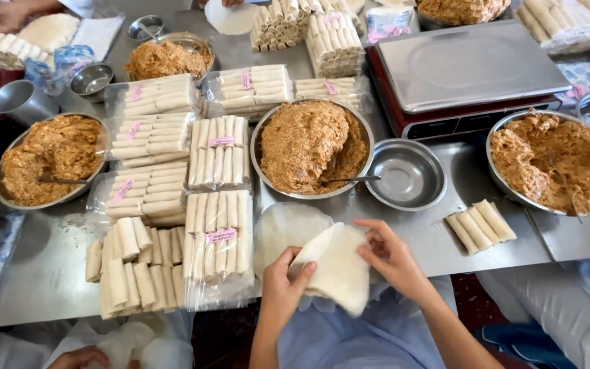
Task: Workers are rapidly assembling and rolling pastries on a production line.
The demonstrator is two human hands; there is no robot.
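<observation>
While steel table [445,253] bears filling bowls, both hands' [288,283] [394,256] grip pinches a thin wrapper [339,270].

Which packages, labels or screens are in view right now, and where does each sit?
Clear bags of rolls: stacked left of the middle filling bowl, rectangular, see-through, pale rolls inside.
Pink labels: small rectangular stickers on those bags.
Scale: back right, red body, flat steel platform; its screen is not readable.
Blue-patterned packets: back left, crumpled plastic.
Wrapper sheet: pale, unlabelled, held by left hand and right hand.
</observation>
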